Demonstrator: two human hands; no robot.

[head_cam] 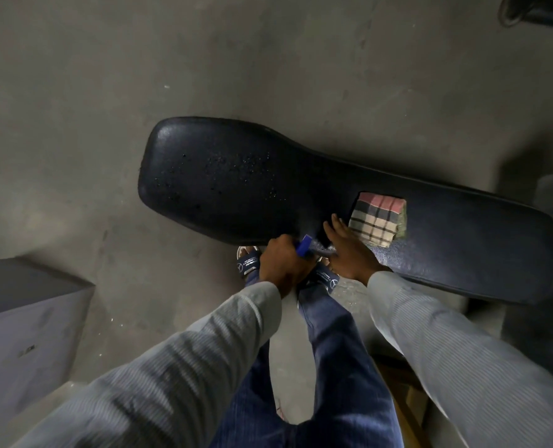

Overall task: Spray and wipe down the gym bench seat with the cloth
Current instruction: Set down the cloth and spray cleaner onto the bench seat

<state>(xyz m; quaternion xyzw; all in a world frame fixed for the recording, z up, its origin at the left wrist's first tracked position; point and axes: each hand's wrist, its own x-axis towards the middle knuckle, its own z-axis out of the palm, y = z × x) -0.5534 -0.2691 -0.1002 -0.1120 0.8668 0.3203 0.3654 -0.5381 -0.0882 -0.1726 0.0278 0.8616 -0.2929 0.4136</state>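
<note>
The black padded gym bench seat (243, 176) lies across the middle of the view, and its wide left end is speckled with droplets. A folded checked cloth (377, 219) rests on the narrower right part. My left hand (281, 265) is closed around a spray bottle whose blue nozzle (302, 245) sticks out near the bench's near edge; the bottle's body is hidden by the hand. My right hand (349, 250) hovers flat with fingers apart over the near edge, just left of the cloth and not touching it.
A grey box (26, 312) stands on the concrete floor at the lower left. My legs in jeans and sandalled feet (249, 263) are right below the bench edge. Dark equipment (533, 11) sits at the top right corner.
</note>
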